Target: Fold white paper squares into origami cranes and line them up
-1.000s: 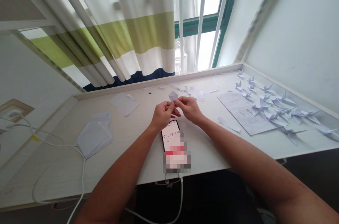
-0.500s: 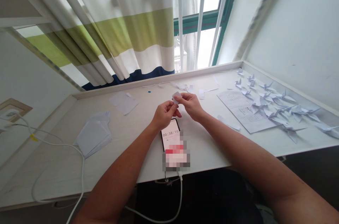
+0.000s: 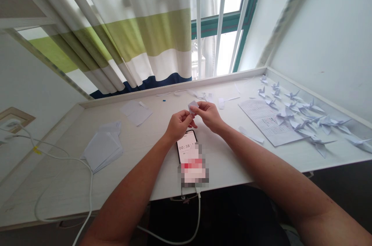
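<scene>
A small folded piece of white paper [image 3: 193, 106] is held up between my two hands above the middle of the table. My left hand [image 3: 180, 125] pinches its lower edge, fingers closed. My right hand [image 3: 208, 115] grips the paper's right side between thumb and fingers. Just below the hands lies a phone [image 3: 188, 156] with a running timer on its screen; part of it is blurred out. To the right, several folded paper cranes [image 3: 302, 122] stand in a group, some on a printed sheet [image 3: 261, 120].
A stack of white paper squares [image 3: 103, 147] lies at the left, with more sheets [image 3: 136, 113] behind it. Paper scraps [image 3: 200, 94] are strewn along the back. A white cable [image 3: 91, 187] crosses the left side; another hangs from the phone. A raised rim [image 3: 174, 84] borders the table's back.
The folded paper has turned slightly between my fingers, showing more of its pointed top. Both hands stay in nearly the same place.
</scene>
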